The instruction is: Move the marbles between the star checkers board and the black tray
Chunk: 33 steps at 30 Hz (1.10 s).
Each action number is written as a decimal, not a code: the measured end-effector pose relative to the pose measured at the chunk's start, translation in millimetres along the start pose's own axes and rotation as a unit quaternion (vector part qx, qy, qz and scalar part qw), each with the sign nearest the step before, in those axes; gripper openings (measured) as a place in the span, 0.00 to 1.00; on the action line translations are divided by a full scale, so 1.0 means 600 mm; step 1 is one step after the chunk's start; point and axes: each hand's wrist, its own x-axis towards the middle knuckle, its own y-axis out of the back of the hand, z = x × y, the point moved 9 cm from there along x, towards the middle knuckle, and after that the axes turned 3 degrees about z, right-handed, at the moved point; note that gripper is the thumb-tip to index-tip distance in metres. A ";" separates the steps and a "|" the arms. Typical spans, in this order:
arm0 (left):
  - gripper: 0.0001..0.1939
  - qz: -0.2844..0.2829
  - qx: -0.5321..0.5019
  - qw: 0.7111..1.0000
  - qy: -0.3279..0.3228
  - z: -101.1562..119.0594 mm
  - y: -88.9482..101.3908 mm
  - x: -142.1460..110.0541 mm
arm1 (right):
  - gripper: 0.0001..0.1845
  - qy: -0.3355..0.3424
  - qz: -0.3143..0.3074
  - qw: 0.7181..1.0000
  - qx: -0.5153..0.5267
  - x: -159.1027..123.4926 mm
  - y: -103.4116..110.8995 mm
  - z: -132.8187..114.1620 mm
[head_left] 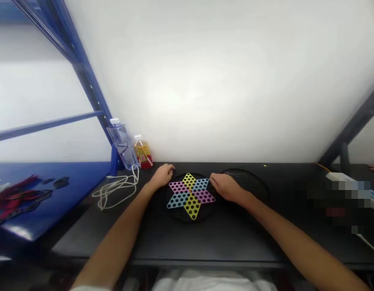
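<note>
The left hand [162, 176] sits loosely curled at about ten o'clock from the star board [190, 196], its fingers [171, 169] just beside the board's upper left edge, gripping nothing that shows. The right hand [225, 187] lies open and relaxed at three o'clock, its fingertips [211, 178] at the board's right points, also holding nothing visible. The pink, blue and yellow board, full of black holes, lies flat on a round black disc [205, 215] on the dark desk [205, 244], between the hands. Under and past the right hand lies a second dark round mesh disc [250, 184]. Farther out at ten o'clock stand a clear water bottle [121, 141] and a small juice bottle [142, 153], with a white cable [115, 190] coiled at nine o'clock. A white box [338, 176] sits at three o'clock, beside a pixelated patch.
</note>
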 end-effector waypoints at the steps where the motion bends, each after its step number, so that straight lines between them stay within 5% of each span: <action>1: 0.15 0.000 -0.001 1.000 0.001 0.000 0.000 0.000 | 0.17 0.007 -0.016 1.000 -0.019 0.000 -0.003 -0.005; 9: 0.15 -0.001 -0.001 1.000 0.000 0.004 0.002 0.002 | 0.16 0.027 -0.094 0.993 -0.064 -0.006 -0.022 -0.021; 14: 0.15 -0.001 0.005 1.000 -0.007 0.007 0.004 0.001 | 0.15 -0.021 0.000 0.988 0.156 0.002 0.003 0.013; 16: 0.15 -0.004 0.004 1.000 -0.004 0.006 0.003 0.002 | 0.16 -0.068 0.018 0.937 0.341 0.005 0.004 0.042; 19: 0.14 -0.004 0.004 1.000 0.000 0.006 0.003 0.001 | 0.19 -0.136 0.002 0.791 0.597 0.008 -0.015 0.072; 21: 0.14 -0.005 0.003 1.000 -0.003 0.007 0.003 0.001 | 0.20 -0.152 0.002 0.715 0.682 0.010 -0.025 0.078; 22: 0.15 -0.004 0.003 1.000 -0.003 0.007 0.003 0.001 | 0.21 -0.158 0.007 0.701 0.695 0.010 -0.028 0.079; 24: 0.14 -0.004 0.005 1.000 -0.002 0.006 0.003 0.001 | 0.24 -0.176 0.026 0.725 0.666 0.009 -0.034 0.081; 26: 0.15 -0.004 0.007 1.000 -0.002 0.006 0.003 0.001 | 0.27 -0.175 0.051 0.808 0.561 0.006 -0.026 0.079; 29: 0.15 -0.004 0.009 1.000 -0.002 0.004 0.002 0.001 | 0.27 -0.084 0.042 0.947 0.309 0.002 0.001 0.046; 31: 0.15 -0.006 0.009 1.000 0.002 0.003 0.001 0.002 | 0.21 -0.013 -0.006 0.985 0.172 -0.006 0.007 0.019; 33: 0.15 -0.009 0.010 1.000 0.004 0.002 -0.001 0.002 | 0.17 0.022 -0.057 0.993 0.101 -0.017 0.006 0.003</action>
